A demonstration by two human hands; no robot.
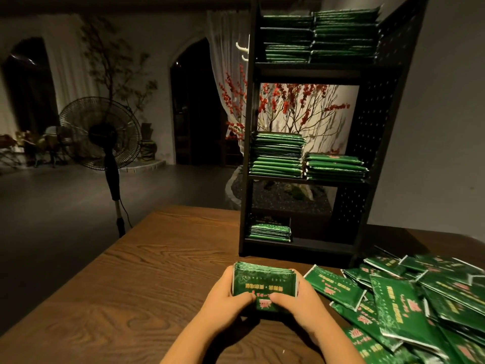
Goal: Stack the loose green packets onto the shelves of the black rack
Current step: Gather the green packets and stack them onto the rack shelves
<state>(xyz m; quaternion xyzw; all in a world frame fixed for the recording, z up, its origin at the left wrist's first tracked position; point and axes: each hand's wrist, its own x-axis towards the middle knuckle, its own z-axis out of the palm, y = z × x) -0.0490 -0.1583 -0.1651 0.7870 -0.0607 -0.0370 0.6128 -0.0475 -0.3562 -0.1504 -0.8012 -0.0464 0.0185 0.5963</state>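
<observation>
On the near part of the wooden table [147,279], just in front of the rack, I hold a bundle of packets [264,283] squared up between both hands. My left hand [227,298] grips its left edge and my right hand [301,298] its right, fingers curled round the sides and thumbs pressed on the top face. The packets are flat, glossy dark green, with yellow lettering, a pink emblem and pale trim along the edges. How many are in the bundle I cannot tell.

To the right lies a loose heap of packets [409,298], overlapping and too jumbled to count. Beyond my hands stands the black rack [367,143] with three shelves: two stacks on the top shelf [317,35], two on the middle shelf [307,157], the left taller, and one short stack on the bottom shelf [270,231], at its left end.

Far left on the floor stands a black fan [101,134]. Behind the rack, red-blossomed branches [294,106] show against a white curtain.
</observation>
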